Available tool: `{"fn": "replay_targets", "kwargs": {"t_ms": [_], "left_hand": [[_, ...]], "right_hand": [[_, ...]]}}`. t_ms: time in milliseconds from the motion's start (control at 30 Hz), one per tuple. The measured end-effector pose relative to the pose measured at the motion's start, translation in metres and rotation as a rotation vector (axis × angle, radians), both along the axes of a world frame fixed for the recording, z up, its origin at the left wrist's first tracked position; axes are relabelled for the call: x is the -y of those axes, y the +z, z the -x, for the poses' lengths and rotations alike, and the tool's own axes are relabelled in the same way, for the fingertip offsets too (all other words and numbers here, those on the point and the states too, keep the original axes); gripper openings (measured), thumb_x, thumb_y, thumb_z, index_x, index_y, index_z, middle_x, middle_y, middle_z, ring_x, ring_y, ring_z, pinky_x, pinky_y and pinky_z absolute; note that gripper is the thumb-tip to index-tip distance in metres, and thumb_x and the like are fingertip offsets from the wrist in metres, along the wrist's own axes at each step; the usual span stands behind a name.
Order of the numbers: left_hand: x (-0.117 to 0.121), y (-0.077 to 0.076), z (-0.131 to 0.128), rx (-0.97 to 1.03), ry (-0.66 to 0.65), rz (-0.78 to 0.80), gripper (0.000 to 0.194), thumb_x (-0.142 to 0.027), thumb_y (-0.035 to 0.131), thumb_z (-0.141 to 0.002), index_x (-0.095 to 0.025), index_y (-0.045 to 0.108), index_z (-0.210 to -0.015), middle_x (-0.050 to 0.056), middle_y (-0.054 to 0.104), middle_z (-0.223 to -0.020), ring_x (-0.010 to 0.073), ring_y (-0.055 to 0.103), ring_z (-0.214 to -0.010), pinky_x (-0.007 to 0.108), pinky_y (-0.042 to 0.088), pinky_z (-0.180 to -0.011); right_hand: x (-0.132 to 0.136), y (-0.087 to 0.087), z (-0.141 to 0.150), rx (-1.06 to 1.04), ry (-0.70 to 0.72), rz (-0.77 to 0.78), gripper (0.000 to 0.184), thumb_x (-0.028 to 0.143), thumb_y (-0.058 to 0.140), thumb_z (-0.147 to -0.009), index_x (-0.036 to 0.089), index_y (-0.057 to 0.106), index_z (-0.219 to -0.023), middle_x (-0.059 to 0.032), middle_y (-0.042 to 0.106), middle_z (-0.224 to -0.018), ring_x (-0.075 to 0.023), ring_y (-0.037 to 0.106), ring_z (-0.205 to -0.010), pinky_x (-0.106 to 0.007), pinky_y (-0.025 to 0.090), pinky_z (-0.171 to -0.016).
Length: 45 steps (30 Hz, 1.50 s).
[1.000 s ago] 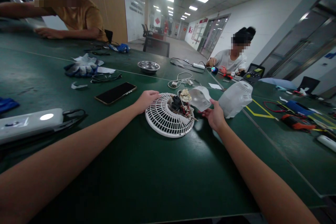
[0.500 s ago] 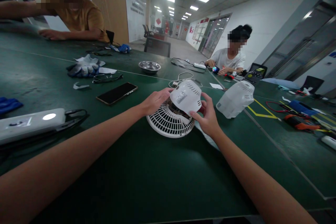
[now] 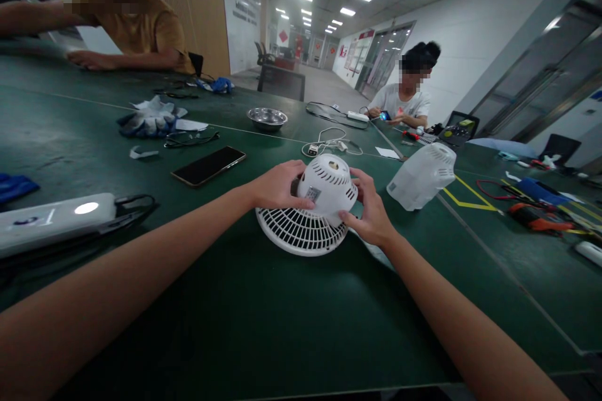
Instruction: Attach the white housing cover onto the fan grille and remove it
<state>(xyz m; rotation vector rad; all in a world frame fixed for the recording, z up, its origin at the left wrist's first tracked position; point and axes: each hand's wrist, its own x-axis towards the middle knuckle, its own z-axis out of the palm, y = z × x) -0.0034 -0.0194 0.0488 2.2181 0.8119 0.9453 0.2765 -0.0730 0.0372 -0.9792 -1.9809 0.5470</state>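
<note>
Left hand [image 3: 281,188] and right hand [image 3: 371,211] are grasping the white vented housing [image 3: 328,183] from opposite sides, holding it over the round white grille [image 3: 301,233]; the grip is partly hiding the join, so seating is hard to judge. Open green surface [image 3: 263,319] is stretching from the grille toward its near edge, while a white shell [image 3: 421,178] is standing just right of the right hand.

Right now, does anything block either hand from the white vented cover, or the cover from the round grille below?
Nothing visible: left hand and right hand both touch the cover. Its underside over the grille is hidden, so I can't tell there.
</note>
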Motion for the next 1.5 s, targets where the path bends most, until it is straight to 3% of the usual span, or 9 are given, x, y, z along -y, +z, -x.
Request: {"fn": "replay_targets", "kwargs": {"t_ms": [267,433,667,867,1100,1233,1300,1367,1500], "left_hand": [[0.005,0.009,-0.002,-0.037,-0.047,0.02,0.044,-0.038,0.096,-0.06,-0.021,0.078,-0.096,0.012,0.072,-0.111,0.0379,0.064,-0.112,0.049,0.047,-0.102],[0.008,0.01,-0.004,0.015,-0.042,0.105,0.039,-0.026,0.094,-0.057,-0.021,0.078,-0.093,0.011,0.072,-0.109,0.0363,0.066,-0.114,0.045,0.049,-0.099],[0.008,0.005,-0.005,0.008,-0.018,0.05,0.046,-0.038,0.094,-0.059,-0.022,0.079,-0.099,0.011,0.074,-0.11,0.0372,0.067,-0.114,0.048,0.05,-0.102],[0.003,0.003,-0.001,-0.101,-0.072,-0.023,0.061,-0.049,0.089,-0.068,-0.019,0.074,-0.12,0.014,0.071,-0.126,0.0383,0.064,-0.122,0.048,0.05,-0.103],[-0.004,-0.002,-0.001,-0.246,-0.083,-0.204,0.08,-0.056,0.083,-0.076,-0.017,0.059,-0.142,0.019,0.066,-0.138,0.0407,0.062,-0.127,0.058,0.048,-0.108],[0.0,-0.009,-0.006,-0.157,-0.118,-0.216,0.095,-0.046,0.074,-0.088,-0.02,0.026,-0.166,0.022,0.049,-0.161,0.0414,0.053,-0.143,0.061,0.041,-0.118],[0.003,-0.015,-0.01,-0.108,-0.163,-0.206,0.12,-0.051,0.081,-0.082,-0.024,0.005,-0.171,0.023,0.034,-0.171,0.0452,0.046,-0.149,0.064,0.038,-0.121],[0.005,-0.02,-0.013,-0.075,-0.163,-0.208,0.138,-0.055,0.087,-0.073,-0.026,-0.007,-0.17,0.025,0.023,-0.174,0.05,0.041,-0.151,0.068,0.036,-0.121],[0.009,-0.024,-0.022,-0.03,-0.122,-0.269,0.145,-0.053,0.091,-0.067,-0.028,-0.008,-0.169,0.027,0.024,-0.173,0.0527,0.045,-0.147,0.07,0.039,-0.118]], "right_hand": [[0.001,0.0,0.0,0.022,-0.01,0.025,0.089,0.046,0.088,-0.077,0.034,0.045,-0.155,-0.0079,0.074,-0.122,-0.0341,0.07,-0.105,-0.064,0.056,-0.103],[0.0,0.003,0.0,0.044,-0.016,-0.008,0.082,0.047,0.084,-0.081,0.033,0.051,-0.155,-0.0083,0.067,-0.143,-0.0364,0.068,-0.118,-0.066,0.052,-0.108],[0.001,0.005,0.002,0.069,-0.023,-0.008,0.088,0.043,0.087,-0.08,0.033,0.049,-0.158,-0.0081,0.061,-0.154,-0.0391,0.063,-0.132,-0.069,0.046,-0.116],[0.0,0.003,0.004,0.169,-0.043,-0.1,0.094,0.049,0.084,-0.081,0.031,0.041,-0.163,-0.0098,0.055,-0.16,-0.0403,0.06,-0.138,-0.067,0.046,-0.117],[-0.003,0.004,0.001,0.299,-0.069,-0.223,0.109,0.054,0.084,-0.078,0.034,0.025,-0.167,-0.0115,0.049,-0.164,-0.0446,0.061,-0.135,-0.07,0.051,-0.111],[0.002,0.005,-0.006,0.202,-0.009,-0.057,0.112,0.059,0.081,-0.08,0.033,0.017,-0.168,-0.0096,0.077,-0.119,-0.0355,0.076,-0.088,-0.06,0.065,-0.079],[0.005,0.004,-0.007,0.129,0.051,0.066,0.108,0.056,0.078,-0.084,0.034,0.016,-0.168,-0.0058,0.078,-0.102,-0.0305,0.074,-0.073,-0.052,0.064,-0.065],[0.007,0.003,-0.008,0.082,0.096,0.13,0.107,0.052,0.08,-0.082,0.035,0.017,-0.168,-0.006,0.078,-0.102,-0.0299,0.074,-0.073,-0.049,0.064,-0.062],[0.007,0.001,-0.008,0.055,0.137,0.142,0.107,0.045,0.08,-0.081,0.037,0.017,-0.167,-0.0051,0.077,-0.103,-0.0284,0.073,-0.074,-0.047,0.064,-0.06]]}}
